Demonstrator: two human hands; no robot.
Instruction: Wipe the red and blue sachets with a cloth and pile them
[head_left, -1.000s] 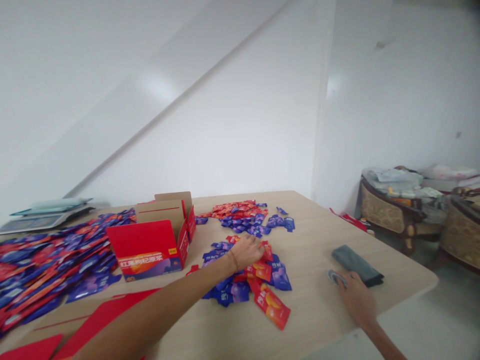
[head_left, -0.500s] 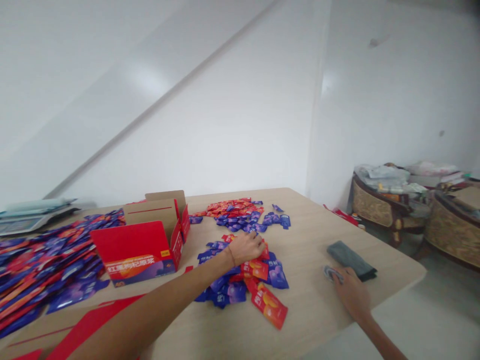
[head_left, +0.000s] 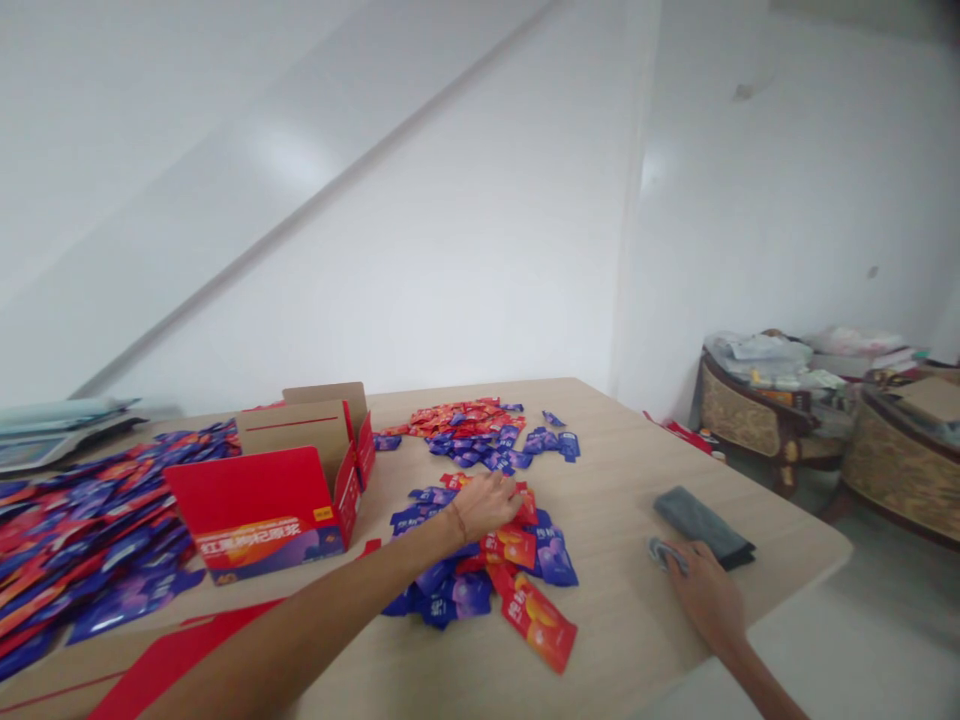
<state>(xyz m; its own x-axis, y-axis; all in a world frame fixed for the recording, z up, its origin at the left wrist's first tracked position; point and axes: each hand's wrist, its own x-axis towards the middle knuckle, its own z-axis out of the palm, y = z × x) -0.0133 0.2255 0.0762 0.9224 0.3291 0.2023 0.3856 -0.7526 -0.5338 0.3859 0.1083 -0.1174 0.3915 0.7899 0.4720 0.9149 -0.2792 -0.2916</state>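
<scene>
My left hand (head_left: 487, 505) reaches far out over the table and lies on a near pile of red and purple sachets (head_left: 517, 560), its fingers curled down onto them. A second pile of sachets (head_left: 480, 432) lies further back. My right hand (head_left: 705, 595) rests flat near the table's right edge. Its fingertips touch a small round object (head_left: 660, 550) that I cannot make out, next to a folded dark grey cloth (head_left: 701, 525). An open red carton (head_left: 277, 500) stands to the left of my left arm.
A wide heap of red and purple sachets (head_left: 90, 540) covers the left of the wooden table (head_left: 622, 640). Flat red carton blanks (head_left: 165, 665) lie at the near left. A scale (head_left: 52, 440) sits at the far left. Cluttered armchairs (head_left: 757, 410) stand beyond the table's right corner.
The view has drifted slightly to the right. My left hand stays on the near pile of sachets and my right hand stays by the round object.
</scene>
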